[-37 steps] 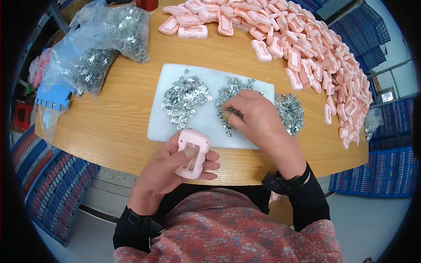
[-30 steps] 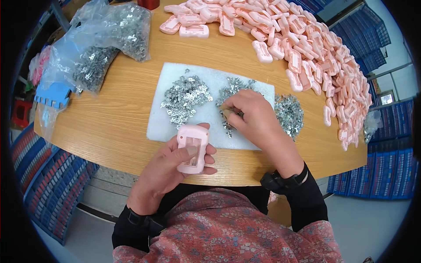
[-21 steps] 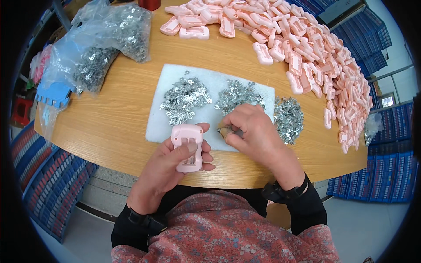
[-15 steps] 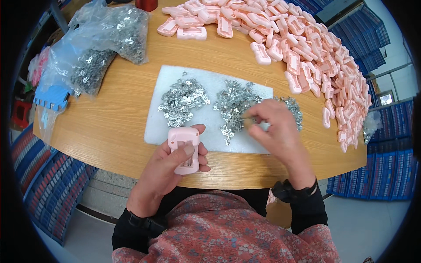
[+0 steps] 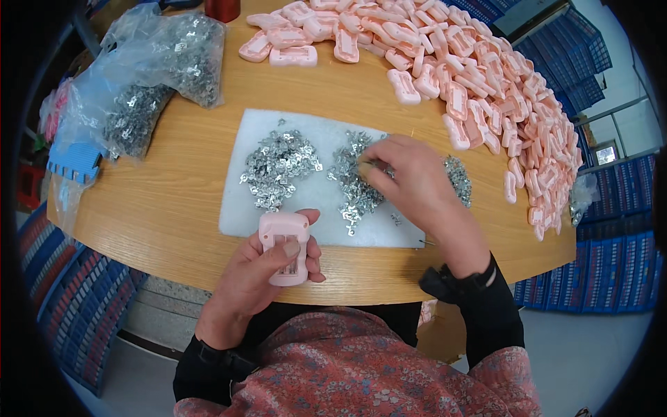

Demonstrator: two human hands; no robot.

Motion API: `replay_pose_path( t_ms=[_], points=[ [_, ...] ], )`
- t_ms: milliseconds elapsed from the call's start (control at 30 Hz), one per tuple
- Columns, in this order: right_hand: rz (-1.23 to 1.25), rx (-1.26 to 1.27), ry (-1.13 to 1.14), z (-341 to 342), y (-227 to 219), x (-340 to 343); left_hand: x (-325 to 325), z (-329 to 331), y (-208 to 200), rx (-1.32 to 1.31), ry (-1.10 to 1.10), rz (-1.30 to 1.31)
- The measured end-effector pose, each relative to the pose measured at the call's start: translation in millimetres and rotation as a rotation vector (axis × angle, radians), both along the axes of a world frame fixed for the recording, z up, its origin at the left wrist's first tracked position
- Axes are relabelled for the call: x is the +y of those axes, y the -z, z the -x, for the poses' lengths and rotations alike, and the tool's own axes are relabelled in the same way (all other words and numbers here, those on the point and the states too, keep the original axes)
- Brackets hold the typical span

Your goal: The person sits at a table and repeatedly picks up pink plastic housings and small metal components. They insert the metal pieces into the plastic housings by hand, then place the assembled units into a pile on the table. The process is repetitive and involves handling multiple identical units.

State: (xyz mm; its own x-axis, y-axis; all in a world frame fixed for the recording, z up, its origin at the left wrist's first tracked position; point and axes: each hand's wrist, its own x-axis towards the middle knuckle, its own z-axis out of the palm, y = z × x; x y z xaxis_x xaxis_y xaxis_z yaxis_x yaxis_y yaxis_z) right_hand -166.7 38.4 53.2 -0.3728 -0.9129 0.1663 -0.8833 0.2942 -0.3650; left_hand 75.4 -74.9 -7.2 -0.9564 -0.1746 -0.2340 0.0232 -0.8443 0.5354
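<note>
A pale pink plastic housing (image 5: 283,226) with a slotted battery compartment is gripped in my left hand (image 5: 240,285), just off the near edge of a white foam sheet (image 5: 234,212). My thumb lies across the compartment and the fingers wrap the right side. Over the middle pile of small metal contact pieces (image 5: 353,187), my right hand (image 5: 420,181) has thumb and fingertips pinched together; what is between them is too small to make out. Another pile of metal pieces (image 5: 278,167) lies on the left of the sheet. A third pile (image 5: 458,182) shows partly behind my right hand.
A large heap of pink housings (image 5: 479,83) covers the table's far and right side. Clear bags of metal pieces (image 5: 198,59) sit at the far left, beside a blue foam piece (image 5: 75,161). A thin dark tool (image 5: 425,242) lies at the sheet's near right corner.
My right hand has shifted left and slightly up over the middle pile. My left hand still grips the housing, a little lower in the picture. The whole view has shifted slightly.
</note>
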Motion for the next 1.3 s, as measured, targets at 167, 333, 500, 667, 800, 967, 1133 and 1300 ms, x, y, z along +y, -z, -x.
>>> replay_pose_path(
  t_ms=[167, 333, 500, 667, 800, 967, 1133, 1300],
  points=[
    [-0.084, 0.164, -0.058, -1, 8, -28, 0, 1, 1, 0.000, 0.027, 0.039],
    [-0.081, -0.205, 0.013, 0, 2, -21, 0, 0, 0, 0.003, 0.042, 0.059],
    [-0.016, -0.393, 0.008, -5, 1, -4, 1, -1, 3, 0.001, 0.036, 0.076],
    [-0.013, -0.196, -0.195, -18, 6, 7, 2, 4, 1, -0.042, -0.009, 0.106],
    [-0.040, -0.005, -0.243, -30, 10, 12, 5, 5, -1, -0.053, -0.048, 0.110],
    [0.038, 0.041, -0.247, -35, 12, 16, 6, 5, -4, -0.076, -0.080, 0.102],
    [0.099, -0.043, -0.224, -37, 14, 20, 13, 19, -12, -0.136, -0.141, 0.125],
    [0.075, -0.139, -0.161, -33, 16, 23, 13, 19, -12, -0.152, -0.136, 0.169]
  ],
)
